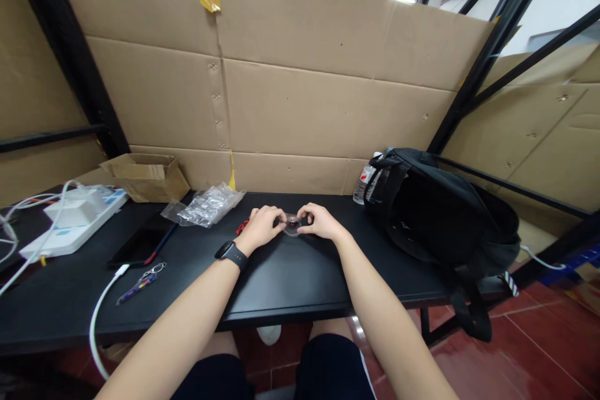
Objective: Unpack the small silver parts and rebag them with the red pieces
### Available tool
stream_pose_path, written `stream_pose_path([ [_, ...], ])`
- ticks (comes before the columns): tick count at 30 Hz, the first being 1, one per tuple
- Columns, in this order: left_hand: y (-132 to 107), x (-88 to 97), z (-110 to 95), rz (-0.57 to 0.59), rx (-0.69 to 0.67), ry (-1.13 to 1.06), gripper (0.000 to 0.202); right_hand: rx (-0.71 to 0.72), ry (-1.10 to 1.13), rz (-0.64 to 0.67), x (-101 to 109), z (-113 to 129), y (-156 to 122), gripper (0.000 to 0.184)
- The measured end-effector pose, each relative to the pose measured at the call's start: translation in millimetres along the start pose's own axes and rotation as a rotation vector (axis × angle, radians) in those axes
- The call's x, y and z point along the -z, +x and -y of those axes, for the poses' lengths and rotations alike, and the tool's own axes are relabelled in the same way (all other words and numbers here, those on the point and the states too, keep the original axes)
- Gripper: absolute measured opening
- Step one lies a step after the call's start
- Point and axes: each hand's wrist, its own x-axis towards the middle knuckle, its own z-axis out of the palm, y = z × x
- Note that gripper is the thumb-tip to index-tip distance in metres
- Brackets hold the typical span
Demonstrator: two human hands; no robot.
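Observation:
My left hand (261,225) and my right hand (319,222) meet over the middle of the black table (290,281), fingers pinched together. Between them they hold a small clear packet (292,225) with something red and black inside. A thin red cord (242,225) trails out on the table by my left hand. A black watch (231,254) is on my left wrist.
A pile of clear plastic bags (206,205) lies behind my left hand. A dark phone (143,240), a key lanyard (140,281), a white cable (100,309) and a white power strip (70,222) lie left. A black backpack (440,212) and water bottle (364,184) stand right. Cardboard walls surround the table.

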Motion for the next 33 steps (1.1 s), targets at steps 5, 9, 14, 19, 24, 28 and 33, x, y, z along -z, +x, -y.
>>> stream_pose_path([
  [5,0,7.3,1,-0.020,0.053,-0.085,0.019,-0.062,0.026,-0.017,-3,5,3,0.009],
  [9,1,6.4,-1,-0.035,0.088,-0.104,0.016,-0.121,0.114,-0.015,-2,2,4,0.014],
  [14,2,5.9,-1,-0.096,0.127,-0.230,0.020,-0.133,0.286,-0.058,-6,-1,5,0.013],
  [19,3,1.5,0,-0.083,0.193,-0.237,0.036,-0.213,0.349,-0.114,-8,-1,3,0.045],
  [24,2,-6.0,-2,-0.040,0.185,-0.139,0.033,-0.216,0.163,-0.051,-10,1,3,0.034],
  [28,1,-10.9,-3,0.022,0.129,0.001,0.025,-0.194,-0.008,0.011,-13,1,5,0.029],
  [33,0,-11.7,-4,0.025,0.103,0.088,0.034,-0.061,-0.146,0.071,-14,-1,3,0.025],
])
